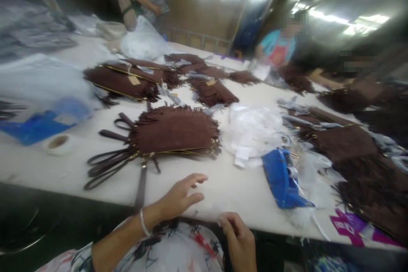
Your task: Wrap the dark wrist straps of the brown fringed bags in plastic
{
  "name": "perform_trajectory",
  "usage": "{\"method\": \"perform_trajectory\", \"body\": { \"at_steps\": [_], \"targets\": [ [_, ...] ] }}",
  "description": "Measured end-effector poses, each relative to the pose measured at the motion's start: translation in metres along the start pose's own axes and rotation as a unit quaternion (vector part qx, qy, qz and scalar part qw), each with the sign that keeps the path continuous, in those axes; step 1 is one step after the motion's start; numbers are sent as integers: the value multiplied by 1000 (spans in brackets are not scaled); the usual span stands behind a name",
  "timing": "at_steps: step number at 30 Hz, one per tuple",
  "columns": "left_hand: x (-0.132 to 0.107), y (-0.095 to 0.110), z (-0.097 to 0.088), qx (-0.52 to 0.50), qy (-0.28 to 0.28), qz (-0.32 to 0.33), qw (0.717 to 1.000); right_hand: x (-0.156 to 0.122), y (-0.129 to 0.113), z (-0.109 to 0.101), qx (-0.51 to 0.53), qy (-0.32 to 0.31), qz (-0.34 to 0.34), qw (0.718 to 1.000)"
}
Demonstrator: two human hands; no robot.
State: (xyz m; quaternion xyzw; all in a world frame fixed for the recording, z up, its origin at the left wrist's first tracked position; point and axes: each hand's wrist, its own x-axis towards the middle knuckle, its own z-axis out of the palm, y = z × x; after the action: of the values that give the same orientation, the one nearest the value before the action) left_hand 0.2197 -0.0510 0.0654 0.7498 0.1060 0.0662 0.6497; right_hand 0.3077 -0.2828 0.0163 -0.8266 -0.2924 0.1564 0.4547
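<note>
My left hand is held over the near edge of the table, fingers bent but apart, with nothing visible in it. Lower and to the right, my right hand is closed, thumb and fingertips pressed together. Whatever they may pinch is too blurred to make out. Just beyond my left hand lies a brown fringed bag with gold zips. Several brown wrist straps fan out from its left side. A longer brown strap hangs from it toward the table edge.
White tissue and plastic lie right of the bag, beside a blue tape dispenser. A tape roll sits at left. More brown bags are piled farther back and at right. A co-worker stands across the table.
</note>
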Motion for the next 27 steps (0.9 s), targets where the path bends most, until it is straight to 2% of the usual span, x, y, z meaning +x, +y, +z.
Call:
{"method": "perform_trajectory", "body": {
  "at_steps": [2,4,6,8,11,14,16,18,21,22,24,27],
  "targets": [
    [-3,-2,-4,-88,-44,-6,995,12,-25,6,112,-48,77,990],
    [-8,-10,-7,-182,-75,-65,978,26,-45,16,187,-81,107,973],
    [-15,-22,-8,-252,-59,-135,957,39,-59,29,219,-98,115,964],
    [-23,-33,-11,-269,1,-174,947,50,-65,44,219,-109,109,963],
    [-37,-38,-23,-205,75,-179,959,64,-70,68,215,-125,102,963],
    [-51,-32,-40,-38,123,-158,979,72,-78,90,238,-175,106,949],
    [-60,-26,-52,89,138,-142,976,75,-85,101,243,-213,103,941],
    [-68,-23,-61,172,134,-128,967,77,-92,111,231,-238,94,939],
    [-79,-25,-69,210,137,-131,959,78,-97,124,181,-248,75,949],
    [-81,-28,-70,185,147,-141,961,79,-98,128,159,-247,68,954],
    [-84,-34,-70,55,174,-165,969,78,-99,136,121,-238,54,962],
    [-87,-48,-68,-171,217,-186,943,77,-103,146,100,-225,40,968]
  ]
}}
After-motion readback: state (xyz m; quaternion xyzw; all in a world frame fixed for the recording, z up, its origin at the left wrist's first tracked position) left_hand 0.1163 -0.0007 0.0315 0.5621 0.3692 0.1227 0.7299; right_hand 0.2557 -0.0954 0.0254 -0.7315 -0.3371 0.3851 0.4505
